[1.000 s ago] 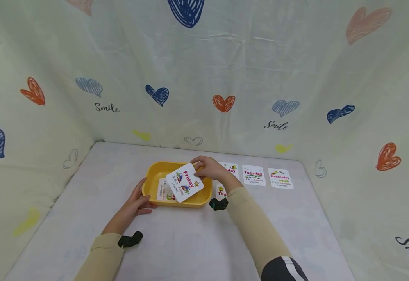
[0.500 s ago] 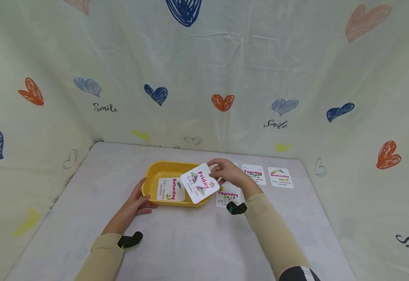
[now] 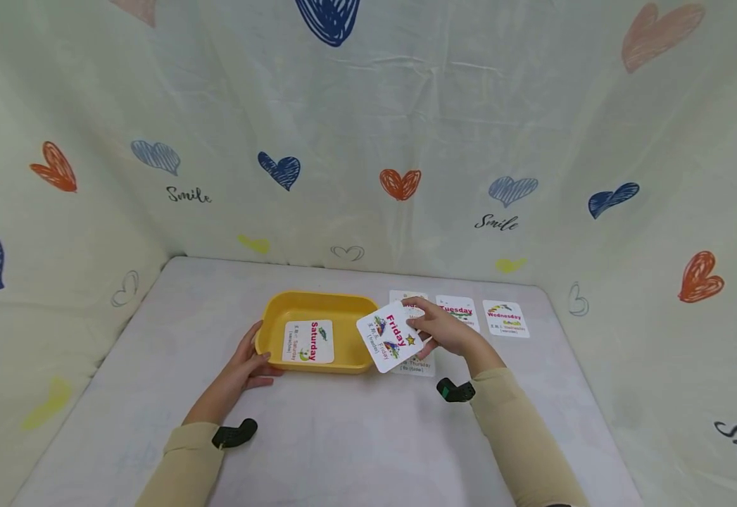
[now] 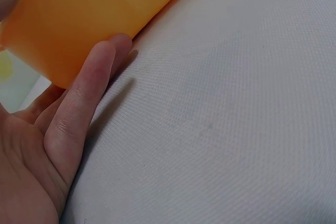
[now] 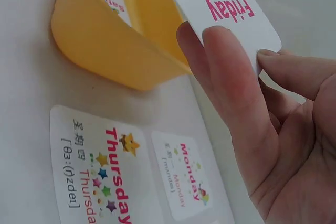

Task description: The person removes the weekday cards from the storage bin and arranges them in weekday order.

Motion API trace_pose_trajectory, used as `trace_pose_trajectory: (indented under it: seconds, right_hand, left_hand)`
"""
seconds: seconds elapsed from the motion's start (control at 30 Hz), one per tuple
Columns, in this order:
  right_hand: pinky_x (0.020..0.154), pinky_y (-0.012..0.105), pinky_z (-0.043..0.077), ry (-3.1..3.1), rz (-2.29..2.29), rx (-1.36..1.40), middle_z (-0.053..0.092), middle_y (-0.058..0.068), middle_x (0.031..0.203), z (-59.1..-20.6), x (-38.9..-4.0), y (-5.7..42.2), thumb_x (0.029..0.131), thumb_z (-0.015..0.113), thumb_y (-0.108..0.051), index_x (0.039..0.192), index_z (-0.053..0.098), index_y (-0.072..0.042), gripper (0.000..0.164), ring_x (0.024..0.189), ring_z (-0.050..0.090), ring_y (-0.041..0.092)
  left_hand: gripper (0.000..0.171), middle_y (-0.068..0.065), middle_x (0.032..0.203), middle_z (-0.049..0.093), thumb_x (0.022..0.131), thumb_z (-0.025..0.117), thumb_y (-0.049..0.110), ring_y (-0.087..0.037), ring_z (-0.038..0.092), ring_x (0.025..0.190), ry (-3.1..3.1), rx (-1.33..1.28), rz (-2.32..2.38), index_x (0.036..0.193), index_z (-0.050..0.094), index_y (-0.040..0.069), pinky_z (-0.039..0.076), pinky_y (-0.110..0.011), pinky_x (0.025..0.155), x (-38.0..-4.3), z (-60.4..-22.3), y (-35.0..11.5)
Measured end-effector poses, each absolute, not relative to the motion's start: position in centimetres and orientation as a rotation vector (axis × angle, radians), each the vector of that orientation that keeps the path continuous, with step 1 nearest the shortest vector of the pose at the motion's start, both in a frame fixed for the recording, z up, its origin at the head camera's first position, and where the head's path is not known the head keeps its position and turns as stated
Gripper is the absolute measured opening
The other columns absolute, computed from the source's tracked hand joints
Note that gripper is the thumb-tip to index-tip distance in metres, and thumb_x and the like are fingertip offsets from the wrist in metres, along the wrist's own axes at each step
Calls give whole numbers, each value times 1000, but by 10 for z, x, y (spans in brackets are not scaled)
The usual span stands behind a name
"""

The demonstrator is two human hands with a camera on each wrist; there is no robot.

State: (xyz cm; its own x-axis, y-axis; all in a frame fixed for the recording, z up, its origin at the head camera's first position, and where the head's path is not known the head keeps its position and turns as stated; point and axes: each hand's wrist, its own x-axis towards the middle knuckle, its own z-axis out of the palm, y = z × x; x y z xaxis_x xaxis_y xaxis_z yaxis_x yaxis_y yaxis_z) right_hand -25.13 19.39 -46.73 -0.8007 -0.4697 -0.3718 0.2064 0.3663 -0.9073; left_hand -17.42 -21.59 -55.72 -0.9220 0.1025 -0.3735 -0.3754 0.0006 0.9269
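Pinched at its edge by my right hand (image 3: 442,327), a white Friday card (image 3: 390,336) hangs tilted above the table, just past the tray's right end. In the right wrist view, the thumb and fingers hold the Friday card (image 5: 231,14) by one edge. My left hand (image 3: 241,359) grips the left end of the yellow tray (image 3: 317,301); in the left wrist view its fingers lie against the tray's outer wall (image 4: 94,19). A Saturday card (image 3: 307,341) lies sideways inside the tray. Below the held card, a Thursday card (image 5: 105,171) is partly covered in the head view.
Along the back of the white table (image 3: 355,436) lie a Monday card (image 5: 182,174), a Tuesday card (image 3: 457,310) and a Wednesday card (image 3: 505,319) in a row. A curtain with printed hearts (image 3: 400,184) hangs behind the table.
My right hand has carried the Friday card rightward, from over the tray to over the Thursday card. The Saturday card is now fully uncovered. My left hand stays on the tray.
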Motion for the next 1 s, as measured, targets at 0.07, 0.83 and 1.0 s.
trace_pose_trajectory:
  seconds: [0.07, 0.83, 1.0]
  right_hand:
    - [62, 41, 58, 2040, -1483, -215, 62, 18, 112, -470, -250, 200, 101, 51, -16, 145, 39, -22, 46, 84, 68, 29]
    - [62, 30, 51, 2215, -1402, -106, 67, 11, 95, -499, -234, 272, 96, 58, -16, 119, 51, -3, 27, 76, 63, 22]
    - [69, 34, 43, 2283, -1328, -129, 62, 6, 87, -500, -233, 282, 96, 60, -17, 116, 53, -3, 25, 72, 52, 21]
  left_hand:
    - [77, -18, 152, 30, 99, 52, 19, -30, 69, 94, 1947, -291, 1988, 156, 4, 40, 56, -36, 78, -174, -557, -216]
    - [78, -18, 154, 29, 99, 52, 20, -29, 69, 94, 1954, -294, 1988, 156, 3, 39, 56, -36, 78, -175, -558, -216]
    - [78, -18, 152, 32, 99, 53, 21, -30, 69, 94, 1951, -279, 1997, 156, 4, 40, 56, -36, 79, -175, -559, -217]
